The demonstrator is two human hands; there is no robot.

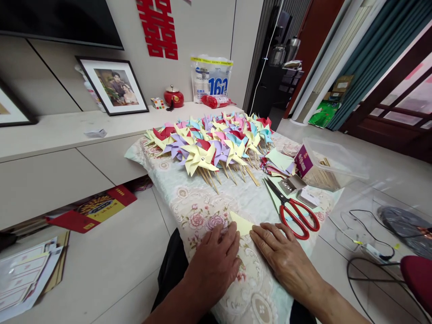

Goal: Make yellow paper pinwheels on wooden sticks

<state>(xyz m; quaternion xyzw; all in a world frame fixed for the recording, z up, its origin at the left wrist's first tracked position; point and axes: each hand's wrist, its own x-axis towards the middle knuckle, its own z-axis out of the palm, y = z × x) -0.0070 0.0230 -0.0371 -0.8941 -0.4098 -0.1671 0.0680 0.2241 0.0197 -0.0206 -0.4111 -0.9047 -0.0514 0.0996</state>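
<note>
My left hand (215, 262) and my right hand (282, 254) lie flat on a floral cloth (189, 202), both pressing a folded pale yellow paper square (240, 223) with their fingertips. The paper pokes out between the two hands. Red-handled scissors (293, 209) lie just right of my right hand. Farther back a heap of coloured paper pinwheels (216, 139) on wooden sticks covers the cloth.
A stack of paper squares (278, 163), a clear plastic box of sticks (329, 165) and a small metal stapler (292, 184) sit at the right. Cables (367, 243) lie on the floor. A low cabinet (50, 171) with framed photos runs along the left wall.
</note>
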